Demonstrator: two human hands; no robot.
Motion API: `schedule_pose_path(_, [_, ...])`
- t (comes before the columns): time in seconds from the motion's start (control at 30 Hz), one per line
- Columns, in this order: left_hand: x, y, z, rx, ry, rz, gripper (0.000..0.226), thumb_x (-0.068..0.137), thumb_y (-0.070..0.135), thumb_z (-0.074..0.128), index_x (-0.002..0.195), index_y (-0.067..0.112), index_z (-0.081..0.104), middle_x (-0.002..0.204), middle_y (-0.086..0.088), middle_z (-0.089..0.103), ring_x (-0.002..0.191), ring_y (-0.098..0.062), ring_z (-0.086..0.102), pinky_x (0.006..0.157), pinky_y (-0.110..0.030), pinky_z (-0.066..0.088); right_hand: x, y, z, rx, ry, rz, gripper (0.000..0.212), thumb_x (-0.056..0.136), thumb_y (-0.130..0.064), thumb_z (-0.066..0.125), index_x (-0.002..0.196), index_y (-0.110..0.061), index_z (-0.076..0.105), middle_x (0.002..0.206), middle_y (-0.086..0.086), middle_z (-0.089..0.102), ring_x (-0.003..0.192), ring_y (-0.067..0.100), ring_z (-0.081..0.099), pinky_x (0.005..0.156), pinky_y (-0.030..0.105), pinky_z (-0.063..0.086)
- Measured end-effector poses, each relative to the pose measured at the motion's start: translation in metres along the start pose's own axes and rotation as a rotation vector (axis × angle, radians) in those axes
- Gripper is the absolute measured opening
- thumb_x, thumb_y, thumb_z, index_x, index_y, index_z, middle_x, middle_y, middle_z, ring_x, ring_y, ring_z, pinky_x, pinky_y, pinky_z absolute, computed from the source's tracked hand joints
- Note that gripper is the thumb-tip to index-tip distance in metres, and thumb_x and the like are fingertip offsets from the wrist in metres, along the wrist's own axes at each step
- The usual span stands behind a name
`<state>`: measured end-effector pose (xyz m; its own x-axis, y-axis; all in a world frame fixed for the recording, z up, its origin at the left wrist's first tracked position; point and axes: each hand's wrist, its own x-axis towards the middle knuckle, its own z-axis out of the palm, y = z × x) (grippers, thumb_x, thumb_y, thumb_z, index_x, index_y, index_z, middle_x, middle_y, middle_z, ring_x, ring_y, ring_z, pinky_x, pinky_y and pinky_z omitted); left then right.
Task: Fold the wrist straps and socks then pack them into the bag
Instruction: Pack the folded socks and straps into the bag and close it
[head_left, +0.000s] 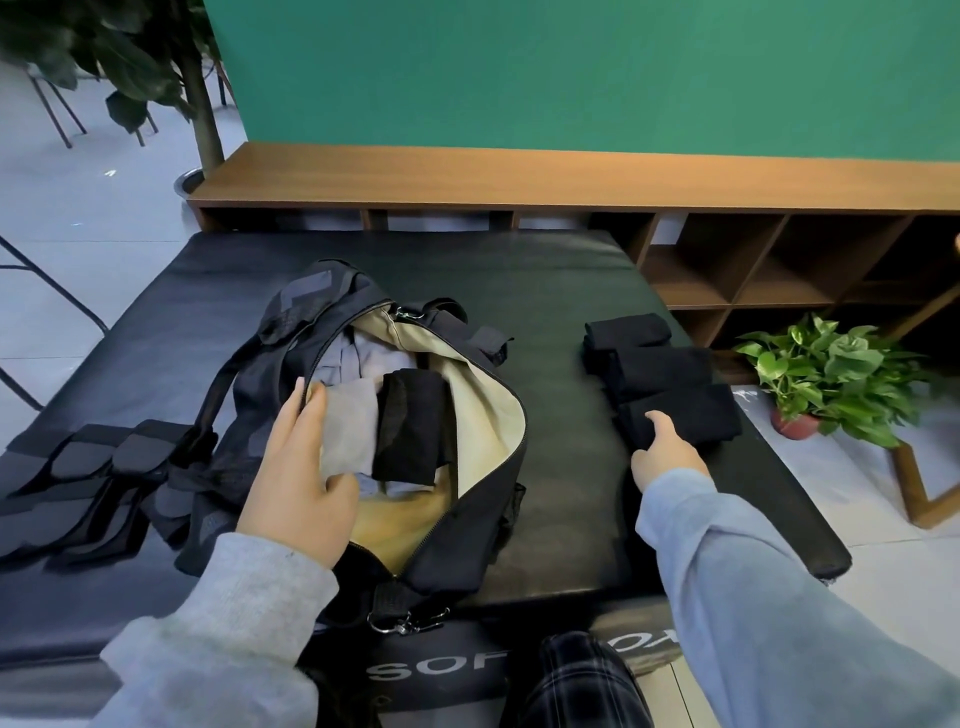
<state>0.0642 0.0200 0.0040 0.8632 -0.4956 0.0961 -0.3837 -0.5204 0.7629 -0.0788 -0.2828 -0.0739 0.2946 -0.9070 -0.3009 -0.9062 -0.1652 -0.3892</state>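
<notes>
Head view: the nearest folded black sock (680, 418) lies at the front of a row of three on the black worktop (561, 291), just right of the open bag (483, 410). Take that bundle whole, thumb over and fingers under, so the fold keeps, then lay it beside the black piece (413, 423) already inside. Your right hand (667, 454) touches its near edge; whether the grip has closed I cannot tell. Your left hand (301, 467), fingers fairly straight, holds the bag's rim open.

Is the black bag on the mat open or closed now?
Open. The bag's zipper is parted wide, showing the beige lining and folded items inside; the left hand rests at the opening.
</notes>
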Motion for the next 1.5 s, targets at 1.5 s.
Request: schedule_pose_path(1.5, [-0.009,0.002,-0.012,0.025,0.002,-0.021,0.072,0.088,-0.009,0.045,0.148,0.017,0.015,0.156,0.012,0.004,0.133,0.005,0.008,0.093,-0.006,0.013,-0.093,-0.027,0.026,0.534,-0.009,-0.272,0.047,0.094,-0.007,0.047,0.126,-0.041,0.047,0.125,0.002,0.036,0.074,0.013,0.052,0.075,0.024,0.038])
